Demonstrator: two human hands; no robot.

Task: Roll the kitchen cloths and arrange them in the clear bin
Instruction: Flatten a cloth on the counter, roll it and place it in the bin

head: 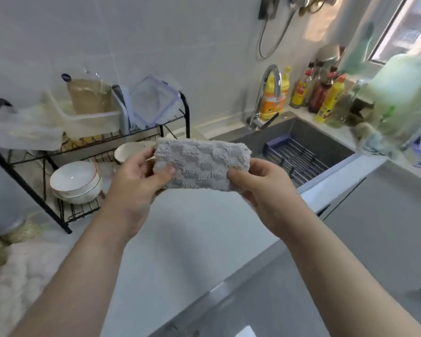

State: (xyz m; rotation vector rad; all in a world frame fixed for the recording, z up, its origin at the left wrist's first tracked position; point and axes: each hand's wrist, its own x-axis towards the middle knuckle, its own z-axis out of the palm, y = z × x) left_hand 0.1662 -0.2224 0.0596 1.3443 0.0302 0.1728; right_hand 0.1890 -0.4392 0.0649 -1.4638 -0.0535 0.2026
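Mid-frame, left hand (pixel 136 177) and right hand (pixel 261 188) are gripping a seemingly rolled cloth (pixel 199 164), not yet in bin (pixel 93 119) upper left.

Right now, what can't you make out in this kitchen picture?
Head view:
- Whether the cloth is rolled or only folded: the left hand and right hand cover its ends.
- What the bin holds: blurred behind its cloudy wall.
- Labels on the bottles: too small and blurred.

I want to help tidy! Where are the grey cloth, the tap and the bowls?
cloth (pixel 199 164), head view, its middle.
tap (pixel 272 68), head view, top of its spout.
bowls (pixel 73 176), head view, inside of the top bowl.
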